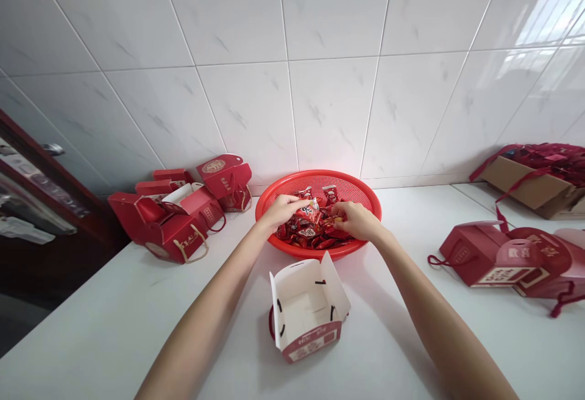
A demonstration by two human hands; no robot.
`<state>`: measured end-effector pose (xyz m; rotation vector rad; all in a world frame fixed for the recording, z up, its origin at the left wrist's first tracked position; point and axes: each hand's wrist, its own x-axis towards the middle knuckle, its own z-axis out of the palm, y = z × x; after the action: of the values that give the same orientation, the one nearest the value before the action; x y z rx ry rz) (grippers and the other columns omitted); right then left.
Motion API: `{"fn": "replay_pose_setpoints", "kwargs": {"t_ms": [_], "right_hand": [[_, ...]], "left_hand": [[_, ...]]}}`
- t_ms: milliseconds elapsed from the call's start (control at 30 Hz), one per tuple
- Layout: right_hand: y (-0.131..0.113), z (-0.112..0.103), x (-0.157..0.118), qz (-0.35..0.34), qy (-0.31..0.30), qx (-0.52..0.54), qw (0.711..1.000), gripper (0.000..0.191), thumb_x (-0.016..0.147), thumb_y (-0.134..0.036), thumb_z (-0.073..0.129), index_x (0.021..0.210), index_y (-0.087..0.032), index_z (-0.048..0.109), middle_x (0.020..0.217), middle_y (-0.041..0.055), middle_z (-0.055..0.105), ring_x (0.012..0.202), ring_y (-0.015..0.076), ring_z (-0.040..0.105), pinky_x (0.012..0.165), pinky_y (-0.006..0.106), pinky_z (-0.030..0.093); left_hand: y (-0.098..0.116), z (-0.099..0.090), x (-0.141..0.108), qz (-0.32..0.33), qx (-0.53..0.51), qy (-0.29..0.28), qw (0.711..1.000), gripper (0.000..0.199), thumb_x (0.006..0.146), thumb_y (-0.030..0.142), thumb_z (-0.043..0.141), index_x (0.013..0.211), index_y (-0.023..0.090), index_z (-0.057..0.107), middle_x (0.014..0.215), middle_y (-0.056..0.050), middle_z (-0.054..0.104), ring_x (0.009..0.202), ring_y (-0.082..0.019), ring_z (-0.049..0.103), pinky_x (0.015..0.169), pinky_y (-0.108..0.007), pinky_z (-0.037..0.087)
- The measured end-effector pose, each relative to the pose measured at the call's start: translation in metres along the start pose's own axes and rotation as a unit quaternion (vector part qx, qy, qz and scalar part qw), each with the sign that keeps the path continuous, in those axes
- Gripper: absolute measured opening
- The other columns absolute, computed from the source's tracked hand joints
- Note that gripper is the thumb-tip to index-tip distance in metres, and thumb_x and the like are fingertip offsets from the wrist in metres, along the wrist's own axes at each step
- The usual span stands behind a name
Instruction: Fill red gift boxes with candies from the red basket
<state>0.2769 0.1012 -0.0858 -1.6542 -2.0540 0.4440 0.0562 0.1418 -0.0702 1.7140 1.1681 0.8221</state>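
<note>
A red plastic basket (322,174) full of wrapped candies (308,231) stands against the tiled wall. My left hand (282,210) reaches over its left side, thumb and fingers closed on a candy packet (309,210) with a red and white wrapper. On the right side of the basket, my right hand (357,219) has its fingertips pinched among the candies, on a red-wrapped candy partly hidden by the fingers. Between my forearms sits an opened red gift box (315,342), flaps up, its white inside and dark cord ends showing.
Several red gift boxes (183,223) cluster at the left by the wall. More red boxes (491,257) lie at the right, near a cardboard carton (521,183) heaped with dark red ribbon-like material. A dark wooden cabinet (50,223) borders the counter on the left.
</note>
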Motion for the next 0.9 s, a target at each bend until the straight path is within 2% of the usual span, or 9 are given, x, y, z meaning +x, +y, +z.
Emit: {"fn": "replay_pose_setpoints", "kwargs": {"t_ms": [100,167,300,467,533,633,733,833,900], "right_hand": [[-0.002,-0.001,-0.001,-0.007,0.001,-0.005,1.000,0.018,0.075,-0.006,0.066,0.072,-0.023,0.068,0.084,0.0047,0.073,0.082,0.0237,0.066,0.065,0.029,0.043],[-0.004,-0.001,-0.001,-0.005,0.006,-0.011,1.000,0.020,0.074,-0.003,0.063,0.071,-0.022,0.068,0.085,0.0057,0.072,0.084,0.0243,0.066,0.066,0.030,0.044],[-0.006,-0.002,-0.002,0.000,0.022,-0.020,1.000,0.027,0.075,0.002,0.057,0.080,-0.021,0.070,0.096,0.0079,0.074,0.092,0.0249,0.067,0.073,0.031,0.046],[-0.006,-0.002,-0.003,0.001,0.019,-0.022,1.000,0.028,0.079,0.001,0.056,0.089,-0.020,0.072,0.103,0.0095,0.075,0.098,0.0265,0.068,0.076,0.031,0.047],[-0.006,-0.002,-0.003,0.000,0.010,-0.020,1.000,0.024,0.080,-0.002,0.058,0.090,-0.019,0.072,0.102,0.0095,0.076,0.096,0.0274,0.069,0.075,0.032,0.047],[-0.007,-0.003,-0.004,-0.009,0.003,-0.011,1.000,0.024,0.082,-0.006,0.060,0.096,-0.020,0.073,0.107,0.0097,0.076,0.101,0.0285,0.070,0.080,0.033,0.050],[-0.008,-0.005,-0.005,-0.029,-0.003,0.009,1.000,0.041,0.080,-0.008,0.064,0.118,-0.022,0.070,0.120,0.0090,0.075,0.114,0.0289,0.068,0.091,0.036,0.052],[-0.006,-0.007,-0.006,-0.067,-0.029,0.115,0.991,0.053,0.077,-0.010,0.070,0.129,-0.021,0.064,0.125,0.0098,0.073,0.116,0.0279,0.068,0.097,0.040,0.053],[-0.003,-0.008,-0.005,-0.091,-0.050,0.209,0.972,0.041,0.080,-0.018,0.071,0.121,-0.020,0.066,0.113,0.0092,0.076,0.108,0.0265,0.071,0.093,0.040,0.056]], "left_hand": [[-0.007,0.001,0.005,-0.003,0.120,-0.039,0.992,0.048,0.076,0.057,0.067,0.052,0.022,0.042,0.052,0.004,0.042,0.052,-0.013,0.041,0.054,-0.029,0.031],[-0.009,0.003,0.007,-0.012,0.172,-0.068,0.983,0.049,0.075,0.052,0.069,0.049,0.023,0.039,0.046,0.005,0.039,0.048,-0.014,0.037,0.053,-0.030,0.027],[-0.008,0.005,0.006,-0.028,0.200,-0.127,0.971,0.045,0.069,0.046,0.076,0.045,0.023,0.046,0.045,0.004,0.043,0.045,-0.014,0.036,0.051,-0.031,0.027],[-0.002,0.005,0.002,0.008,0.192,-0.186,0.964,0.052,0.066,0.049,0.080,0.046,0.021,0.041,0.049,0.006,0.035,0.049,-0.011,0.031,0.052,-0.029,0.023],[-0.001,0.005,0.001,0.045,0.176,-0.184,0.966,0.053,0.067,0.055,0.078,0.048,0.021,0.042,0.052,0.006,0.033,0.052,-0.011,0.029,0.053,-0.028,0.022],[-0.001,0.005,0.002,0.089,0.135,-0.121,0.979,0.053,0.072,0.060,0.071,0.053,0.021,0.041,0.056,0.005,0.034,0.056,-0.012,0.032,0.055,-0.028,0.024],[0.000,0.005,0.001,0.105,0.092,-0.069,0.988,0.044,0.076,0.055,0.066,0.057,0.021,0.045,0.060,0.004,0.040,0.061,-0.014,0.040,0.059,-0.028,0.031],[0.001,0.005,-0.002,0.117,0.075,-0.072,0.988,0.039,0.078,0.052,0.066,0.060,0.020,0.052,0.062,0.003,0.046,0.063,-0.014,0.044,0.062,-0.029,0.035],[0.003,0.004,-0.004,0.126,0.074,-0.076,0.986,0.041,0.078,0.053,0.067,0.060,0.019,0.053,0.061,0.003,0.046,0.062,-0.014,0.044,0.061,-0.028,0.035]]}}
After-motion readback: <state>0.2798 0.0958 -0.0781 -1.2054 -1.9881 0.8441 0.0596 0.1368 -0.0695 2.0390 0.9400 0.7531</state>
